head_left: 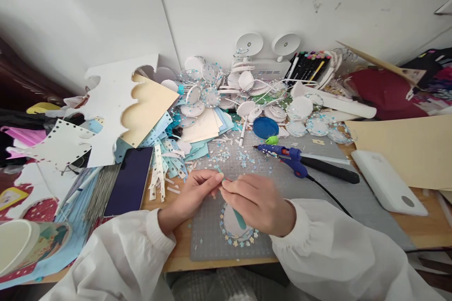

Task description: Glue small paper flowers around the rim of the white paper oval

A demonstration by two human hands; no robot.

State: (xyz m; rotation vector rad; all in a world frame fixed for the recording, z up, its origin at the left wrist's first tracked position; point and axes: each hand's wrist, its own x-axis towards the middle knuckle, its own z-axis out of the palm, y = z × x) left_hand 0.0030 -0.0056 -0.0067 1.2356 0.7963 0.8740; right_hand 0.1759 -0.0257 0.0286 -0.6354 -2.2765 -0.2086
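Note:
Fingertips of my left hand (201,190) are pinched together on something small and teal that I cannot make out. Touching them, my right hand (256,200) is closed around a slim teal tool (239,219), whose rounded end sticks out below the fingers. Under the hands, a white disc (231,222) ringed with small blue and cream flower shapes lies on the grey cutting mat (208,247). Tiny paper pieces (246,159) are scattered on the mat beyond the hands.
A blue glue gun (298,167) with a cable lies right of centre. Beside it are a blue lid (265,128) and a white power bank (388,181). White discs with beaded rings pile up behind. To the left are a phone (129,182), paper strips and a tub (31,244).

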